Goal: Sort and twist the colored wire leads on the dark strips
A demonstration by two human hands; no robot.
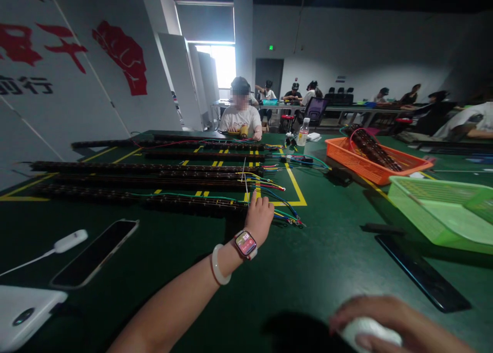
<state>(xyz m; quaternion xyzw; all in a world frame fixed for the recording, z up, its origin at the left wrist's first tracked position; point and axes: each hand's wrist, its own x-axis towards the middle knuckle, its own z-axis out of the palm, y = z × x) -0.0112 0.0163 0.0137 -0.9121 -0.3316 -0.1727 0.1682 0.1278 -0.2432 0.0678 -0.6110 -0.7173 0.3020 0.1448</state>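
Observation:
My left hand (260, 218), with a watch and a pale bangle on the wrist, is closed over the right end of the nearest dark wire bundle (192, 203). Coloured leads with metal lugs (295, 220) come out just to its right. A thin white strip (245, 175) rises by my thumb across the bundles behind; whether my fingers touch it is unclear. My right hand (389, 317), smeared by motion at the bottom right, curls around a white rounded object (370, 335) whose kind I cannot make out. More long bundles (146, 168) lie parallel further back.
Yellow tape lines (296, 186) mark the green table. An orange basket (379, 175) holding a dark bundle and a green basket (435, 235) stand right. Phones (94, 255) lie left and right. Across the table, a person (241, 116) sits behind a bottle (303, 132) and a yellow tool (243, 131).

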